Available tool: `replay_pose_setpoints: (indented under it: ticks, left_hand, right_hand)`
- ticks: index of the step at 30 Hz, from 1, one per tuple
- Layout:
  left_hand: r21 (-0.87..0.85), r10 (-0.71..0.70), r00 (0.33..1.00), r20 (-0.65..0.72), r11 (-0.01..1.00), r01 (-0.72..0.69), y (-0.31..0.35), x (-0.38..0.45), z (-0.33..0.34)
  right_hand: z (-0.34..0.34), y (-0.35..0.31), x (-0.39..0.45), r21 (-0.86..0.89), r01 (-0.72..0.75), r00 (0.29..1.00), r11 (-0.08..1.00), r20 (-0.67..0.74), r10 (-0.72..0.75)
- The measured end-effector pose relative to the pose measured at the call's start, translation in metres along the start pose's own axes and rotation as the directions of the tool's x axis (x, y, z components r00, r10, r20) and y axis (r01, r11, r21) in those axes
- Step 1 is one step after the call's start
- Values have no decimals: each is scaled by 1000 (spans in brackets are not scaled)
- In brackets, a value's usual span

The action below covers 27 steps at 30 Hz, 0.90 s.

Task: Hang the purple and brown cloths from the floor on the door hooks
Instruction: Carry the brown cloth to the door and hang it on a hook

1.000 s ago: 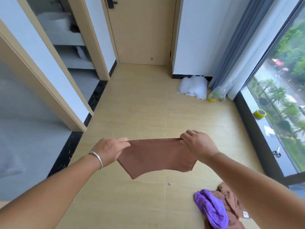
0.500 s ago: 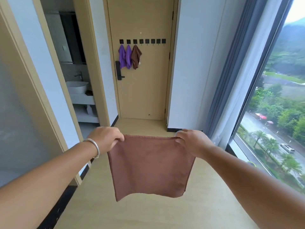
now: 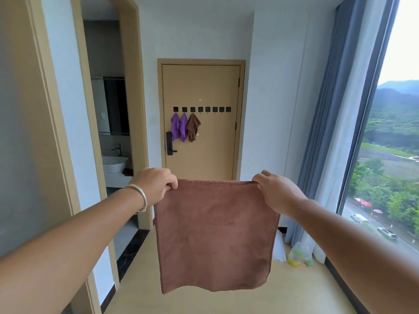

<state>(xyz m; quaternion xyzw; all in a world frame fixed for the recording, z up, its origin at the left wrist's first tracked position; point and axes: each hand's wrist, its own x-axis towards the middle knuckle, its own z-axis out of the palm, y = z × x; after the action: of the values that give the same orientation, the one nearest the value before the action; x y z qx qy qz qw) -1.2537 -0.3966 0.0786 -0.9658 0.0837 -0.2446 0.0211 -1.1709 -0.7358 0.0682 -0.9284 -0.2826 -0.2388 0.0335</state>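
Out in front, facing the door (image 3: 201, 123): brown cloth (image 3: 215, 234) stretched flat, top corners pinched by left hand (image 3: 156, 184) and right hand (image 3: 276, 191), fingers curled tight. No readable writing anywhere.

Brown cloth (image 3: 214, 236) spread flat, hanging vertical, mid-air; 2 purple cloths (image 3: 179, 127) + 1 brown (image 3: 193, 127) on door hooks (image 3: 200, 109).

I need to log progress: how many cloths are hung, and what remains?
Done: two purple cloths and one brown cloth hang on the door hooks. In hand: left hand and right hand grip another brown cloth. Left: hanging it; five hooks look free.
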Motion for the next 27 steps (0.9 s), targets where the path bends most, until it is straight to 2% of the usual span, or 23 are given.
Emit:
replay_pose_setpoints:
  ticks: [4,7,11,20,27]
  left_hand:
    - [39,18,1000,-17,999,-18,-20,28,3]
    - [122,104,994,-19,987,-101,-33,52,13]
    - [227,209,976,56,950,-216,-51,92,35]
    - [193,125,990,58,972,-134,-91,209,89]
    - [210,114,992,54,970,-123,-120,294,132]
  right_hand:
    - [3,4,33,-25,-1,1000,1000,-20,0]
    - [13,10,64,-53,26,999,998,-44,-28]
    - [36,26,110,-64,78,995,995,-61,-82]
    - [84,89,228,-7,150,985,989,-85,-150]
    - [131,132,310,40,152,984,988,-100,-148]
